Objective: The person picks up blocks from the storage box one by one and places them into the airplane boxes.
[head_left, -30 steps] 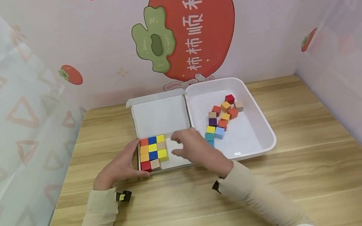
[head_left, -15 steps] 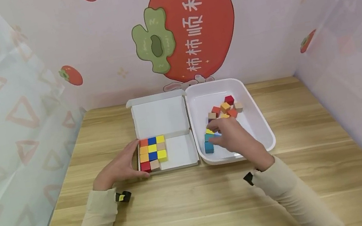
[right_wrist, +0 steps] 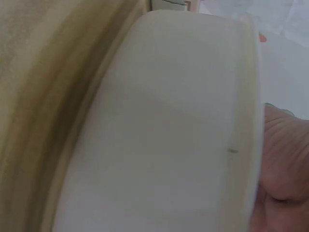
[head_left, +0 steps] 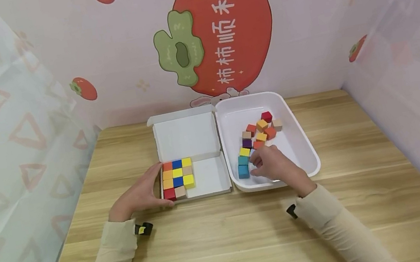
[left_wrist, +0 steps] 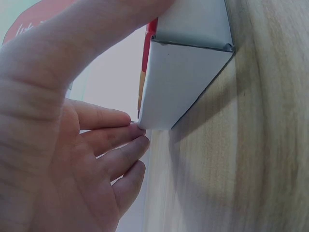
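Note:
My left hand (head_left: 142, 192) holds the left end of an open white cardboard box (head_left: 209, 175). Its thumb lies along the near wall and its fingertips touch the box (left_wrist: 188, 87) at a corner in the left wrist view. Packed in the box's left half are rows of coloured wooden cubes (head_left: 177, 172). My right hand (head_left: 276, 163) is inside the white tray (head_left: 315, 157), its fingers curled round a light blue cube that they mostly cover. Beside it lie two teal cubes (head_left: 243, 171) and a yellow cube (head_left: 244, 152). In the right wrist view the tray wall hides the fingertips.
Several loose cubes, among them a purple cube (head_left: 247, 143) and a dark red cube (head_left: 266, 117), lie further back in the tray. The box's raised lid (head_left: 186, 135) stands behind its base. Tray and box stand side by side on the wooden table (head_left: 230, 244).
My right hand has moved right from over the box into the tray, then lowered to the light blue cube and closed its fingers. The left hand has stayed on the box.

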A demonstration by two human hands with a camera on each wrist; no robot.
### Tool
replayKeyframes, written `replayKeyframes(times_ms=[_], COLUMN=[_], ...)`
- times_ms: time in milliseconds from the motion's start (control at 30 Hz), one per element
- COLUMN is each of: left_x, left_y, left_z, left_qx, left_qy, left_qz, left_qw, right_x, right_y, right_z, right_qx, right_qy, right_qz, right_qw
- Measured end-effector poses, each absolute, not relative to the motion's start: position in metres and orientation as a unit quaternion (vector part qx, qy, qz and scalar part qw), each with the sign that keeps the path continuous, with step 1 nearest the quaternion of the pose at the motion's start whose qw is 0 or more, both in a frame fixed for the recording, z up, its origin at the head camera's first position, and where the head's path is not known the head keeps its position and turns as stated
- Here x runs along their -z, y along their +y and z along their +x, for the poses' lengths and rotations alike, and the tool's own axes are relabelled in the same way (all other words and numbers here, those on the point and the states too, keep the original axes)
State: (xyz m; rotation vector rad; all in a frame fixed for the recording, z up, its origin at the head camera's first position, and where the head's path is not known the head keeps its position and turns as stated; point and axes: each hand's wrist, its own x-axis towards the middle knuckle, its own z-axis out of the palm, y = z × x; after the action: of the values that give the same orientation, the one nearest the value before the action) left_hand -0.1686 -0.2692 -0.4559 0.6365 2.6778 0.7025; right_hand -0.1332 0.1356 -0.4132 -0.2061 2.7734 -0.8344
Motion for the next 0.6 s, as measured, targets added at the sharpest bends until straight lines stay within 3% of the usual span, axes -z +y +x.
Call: replayKeyframes(times_ms=[600], left_x=[0.456], left_y=[-0.269], left_z=[-0.168], left_qx=[-0.242], left_qy=[0.932], left_qz=[0.224], left_qw=[0.150], right_x=[0.431], right_y=[0.128], right_z=[-0.139], right_qx=[0.298], right_qy=[0.943], right_qz=[-0.081], right_qw=[0.127])
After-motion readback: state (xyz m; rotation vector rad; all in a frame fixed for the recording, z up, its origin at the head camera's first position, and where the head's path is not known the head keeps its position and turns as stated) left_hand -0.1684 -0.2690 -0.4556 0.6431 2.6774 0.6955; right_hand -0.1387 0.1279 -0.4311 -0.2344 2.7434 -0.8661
